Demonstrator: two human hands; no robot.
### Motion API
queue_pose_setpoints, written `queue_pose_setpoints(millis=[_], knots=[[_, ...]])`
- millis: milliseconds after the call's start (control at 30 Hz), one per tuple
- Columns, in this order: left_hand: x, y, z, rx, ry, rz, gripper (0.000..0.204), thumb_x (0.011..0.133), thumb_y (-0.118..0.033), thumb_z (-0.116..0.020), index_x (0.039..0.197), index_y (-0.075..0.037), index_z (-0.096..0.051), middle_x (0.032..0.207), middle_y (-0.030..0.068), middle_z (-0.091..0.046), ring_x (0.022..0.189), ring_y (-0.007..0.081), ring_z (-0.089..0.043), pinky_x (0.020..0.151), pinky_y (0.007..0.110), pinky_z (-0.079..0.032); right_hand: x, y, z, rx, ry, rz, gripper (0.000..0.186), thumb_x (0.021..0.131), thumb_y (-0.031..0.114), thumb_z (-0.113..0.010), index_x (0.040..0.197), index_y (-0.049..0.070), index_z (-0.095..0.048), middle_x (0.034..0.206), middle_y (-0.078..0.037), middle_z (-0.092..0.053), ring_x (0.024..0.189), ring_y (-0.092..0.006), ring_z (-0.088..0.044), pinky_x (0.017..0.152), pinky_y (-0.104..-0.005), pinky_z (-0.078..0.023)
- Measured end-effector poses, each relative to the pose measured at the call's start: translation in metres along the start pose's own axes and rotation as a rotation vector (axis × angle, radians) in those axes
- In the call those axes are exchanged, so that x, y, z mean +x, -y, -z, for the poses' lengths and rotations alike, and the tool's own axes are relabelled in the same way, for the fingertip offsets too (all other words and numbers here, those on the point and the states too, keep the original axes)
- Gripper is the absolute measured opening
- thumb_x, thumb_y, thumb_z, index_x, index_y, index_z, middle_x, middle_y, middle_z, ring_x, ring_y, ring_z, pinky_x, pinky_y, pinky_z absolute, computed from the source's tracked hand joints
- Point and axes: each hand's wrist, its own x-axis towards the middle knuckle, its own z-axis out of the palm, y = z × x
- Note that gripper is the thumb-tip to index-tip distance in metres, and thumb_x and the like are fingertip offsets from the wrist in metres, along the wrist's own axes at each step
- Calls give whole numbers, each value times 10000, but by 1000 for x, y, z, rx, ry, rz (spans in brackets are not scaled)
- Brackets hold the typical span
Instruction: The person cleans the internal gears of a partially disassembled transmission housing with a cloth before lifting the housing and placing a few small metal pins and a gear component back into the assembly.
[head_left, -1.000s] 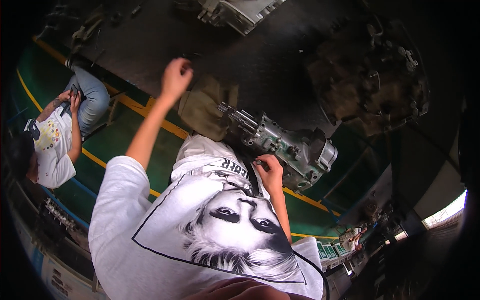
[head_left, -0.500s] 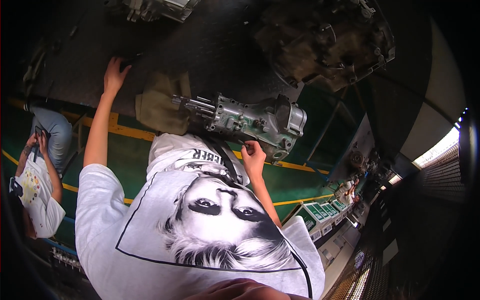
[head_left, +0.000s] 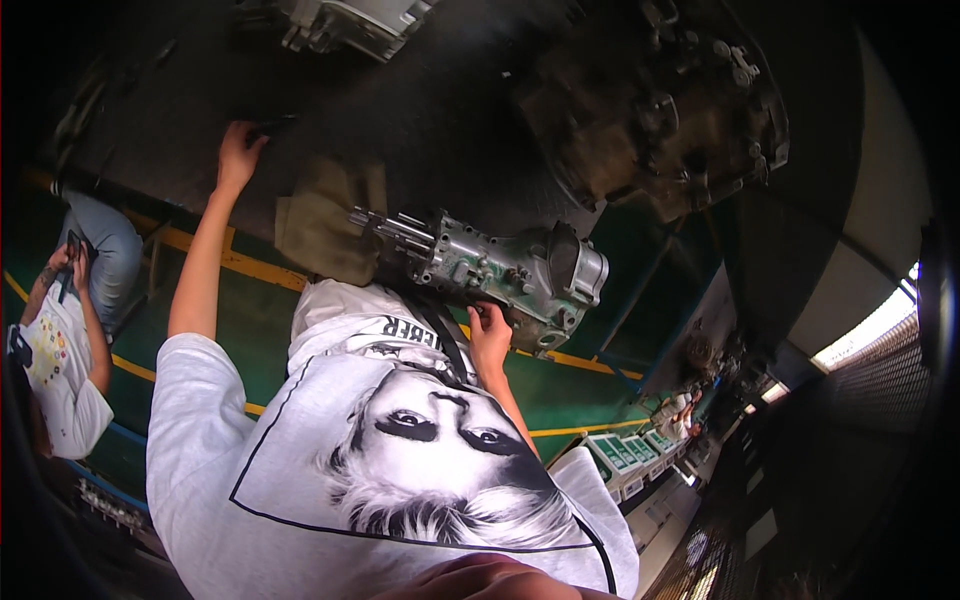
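Note:
My left hand [head_left: 240,160] is over the dark bench top at the left, its fingers closed around a thin dark object [head_left: 278,125] whose kind I cannot make out. A grey metal gearbox [head_left: 490,262] with several shafts [head_left: 395,226] pointing left lies at the bench's near edge. My right hand [head_left: 489,335] is at the near side of the gearbox, fingers curled and thumb bent in. Whatever those fingers pinch, if anything, is too small and dark to tell. Between my left hand and the gearbox lies a khaki cloth [head_left: 325,225], partly hanging over the edge.
A large dark metal housing [head_left: 660,120] stands at the far right of the bench [head_left: 450,120]. Another metal part [head_left: 360,25] sits at the far left. A person [head_left: 70,330] holding a phone sits at the left. Green-and-white boxes [head_left: 620,455] stand at the right.
The whole view has shifted slightly, so the bench things appear lower. My right hand has moved a little left along the gearbox. My left hand still grips the thin dark object.

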Motion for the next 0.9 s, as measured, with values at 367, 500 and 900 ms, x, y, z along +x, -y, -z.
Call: queue_pose_setpoints(millis=[367, 500, 900], knots=[[-33, -51, 10, -830, -20, 586, 325, 815, -147, -736, 1077, 21, -640, 991, 83, -676, 931, 139, -621, 830, 267, -491, -6, -6, 5, -55, 5, 138, 187, 864, 144, -682, 980, 0, -656, 775, -111, -693, 674, -130, -635, 652, -273, -496], [-62, -112, 38, -1117, 54, 535, 319, 865, -69, -668, 1159, 20, -584, 1017, 48, -637, 941, 107, -595, 857, 239, -474, -5, 64, 24, 12, 246, 237, 144, 878, 111, -662, 978, 9, -672, 774, -111, -680, 658, -117, -624, 628, -258, -493], [-121, -269, 89, -1478, 359, 298, 271, 807, 63, -670, 1067, 15, -614, 1105, 81, -567, 1040, 155, -568, 922, 284, -466, 14, 223, 13, 666, 687, 324, 337, 937, 93, -569, 1252, -26, -545, 1093, -91, -629, 904, -124, -610, 797, -250, -490]])
